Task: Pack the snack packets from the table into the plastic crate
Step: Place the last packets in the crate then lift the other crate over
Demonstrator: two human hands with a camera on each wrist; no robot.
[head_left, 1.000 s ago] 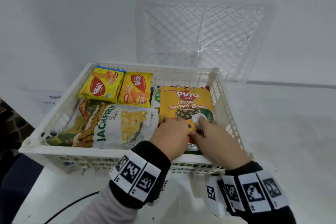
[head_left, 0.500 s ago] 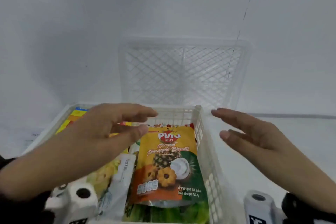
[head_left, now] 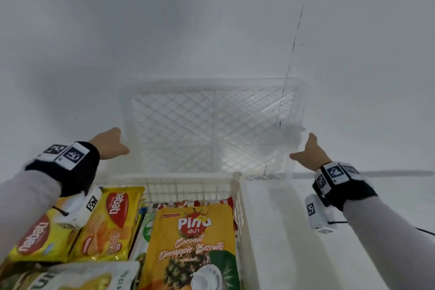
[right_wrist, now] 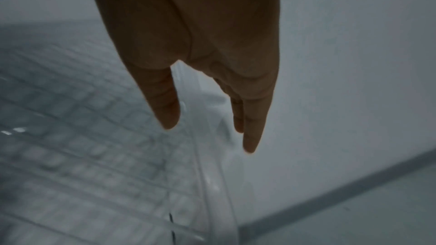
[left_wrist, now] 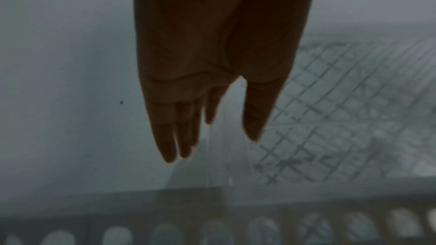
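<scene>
The white plastic crate [head_left: 188, 181] lies below me, holding a yellow pineapple biscuit packet [head_left: 190, 242], two yellow wafer packets [head_left: 113, 223] and a jackfruit chips bag [head_left: 82, 275]. Behind it a clear latticed lid [head_left: 211, 129] leans on the wall. My left hand [head_left: 120, 141] reaches to the lid's left edge and my right hand [head_left: 303, 147] to its right edge. The left wrist view shows my left hand [left_wrist: 212, 146] with straight fingers, the lid's edge [left_wrist: 210, 156] running between thumb and fingers. Just so, my right hand [right_wrist: 207, 137] straddles the lid's edge [right_wrist: 207, 174]. Neither hand holds anything.
A white wall [head_left: 211, 30] rises right behind the lid. White table surface [head_left: 294, 231] runs to the right of the crate. The crate's slotted back wall [left_wrist: 235, 230] lies below my left hand.
Both hands have let go of the biscuit packet, which now lies in the crate. They rose and stretched forward to the two side edges of the lid.
</scene>
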